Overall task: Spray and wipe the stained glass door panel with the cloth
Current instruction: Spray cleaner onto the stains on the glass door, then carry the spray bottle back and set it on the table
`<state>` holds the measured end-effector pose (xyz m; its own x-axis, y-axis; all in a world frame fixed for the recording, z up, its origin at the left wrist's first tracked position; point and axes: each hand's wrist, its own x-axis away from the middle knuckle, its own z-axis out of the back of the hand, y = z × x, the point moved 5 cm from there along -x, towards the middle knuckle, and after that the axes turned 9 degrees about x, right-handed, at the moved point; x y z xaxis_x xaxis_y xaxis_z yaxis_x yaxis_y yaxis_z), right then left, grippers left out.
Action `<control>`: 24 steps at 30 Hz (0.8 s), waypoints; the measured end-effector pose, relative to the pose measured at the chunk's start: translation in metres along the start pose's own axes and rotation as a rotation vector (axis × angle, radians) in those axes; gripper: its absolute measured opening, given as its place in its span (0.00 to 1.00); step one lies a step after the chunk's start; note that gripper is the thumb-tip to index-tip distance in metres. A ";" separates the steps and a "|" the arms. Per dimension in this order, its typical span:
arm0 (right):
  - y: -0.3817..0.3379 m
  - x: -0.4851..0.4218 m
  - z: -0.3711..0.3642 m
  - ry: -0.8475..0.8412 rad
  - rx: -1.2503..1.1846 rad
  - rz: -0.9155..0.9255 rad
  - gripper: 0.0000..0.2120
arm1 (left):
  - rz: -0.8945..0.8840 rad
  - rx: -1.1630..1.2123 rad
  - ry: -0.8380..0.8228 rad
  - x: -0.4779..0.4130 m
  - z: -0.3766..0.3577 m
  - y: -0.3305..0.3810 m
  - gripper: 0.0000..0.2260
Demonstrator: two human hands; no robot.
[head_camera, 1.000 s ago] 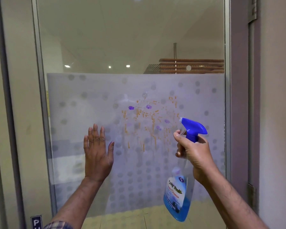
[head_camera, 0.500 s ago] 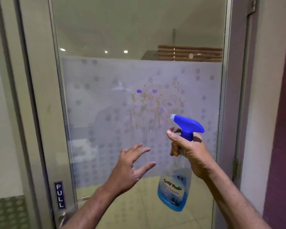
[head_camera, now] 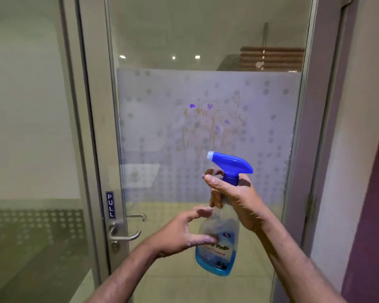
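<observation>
Below the stains (head_camera: 212, 125), the right hand (head_camera: 239, 200) grips the spray bottle (head_camera: 219, 243) neck; left hand (head_camera: 184, 232) fingers spread against its smooth, likely slippery body.

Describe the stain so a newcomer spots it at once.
Look at the glass door, then its frosted dotted band. The stain sits mid-band, above the spray bottle's blue nozzle: orange-brown drips with purple blots, unlike the regular grey dots.

One spray bottle (head_camera: 219, 241), two hands, left hand (head_camera: 184, 234), right hand (head_camera: 239, 200), one glass door panel (head_camera: 162, 127), one door handle (head_camera: 124, 234), one PULL sign (head_camera: 110, 205), four purple stains (head_camera: 192, 105)
</observation>
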<state>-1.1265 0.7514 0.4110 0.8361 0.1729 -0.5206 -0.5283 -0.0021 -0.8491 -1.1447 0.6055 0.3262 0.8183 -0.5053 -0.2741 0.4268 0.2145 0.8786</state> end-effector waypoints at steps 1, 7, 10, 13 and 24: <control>-0.002 0.007 -0.001 -0.020 -0.001 -0.006 0.11 | 0.020 0.007 0.006 0.009 -0.007 0.002 0.26; -0.018 0.054 -0.017 -0.089 -0.088 -0.026 0.14 | 0.106 0.023 0.077 0.068 -0.035 0.015 0.28; -0.027 0.072 -0.034 -0.088 -0.097 -0.026 0.19 | 0.143 0.000 0.118 0.101 -0.037 0.024 0.29; -0.035 0.091 -0.055 -0.070 -0.035 -0.043 0.23 | 0.149 0.004 0.182 0.135 -0.035 0.034 0.24; -0.069 0.215 -0.151 -0.208 0.103 -0.083 0.16 | 0.005 0.041 0.398 0.286 -0.017 0.074 0.25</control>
<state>-0.8881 0.6398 0.3440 0.8345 0.3678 -0.4103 -0.4800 0.1196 -0.8691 -0.8729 0.4908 0.3062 0.9089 -0.1391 -0.3931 0.4134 0.1780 0.8930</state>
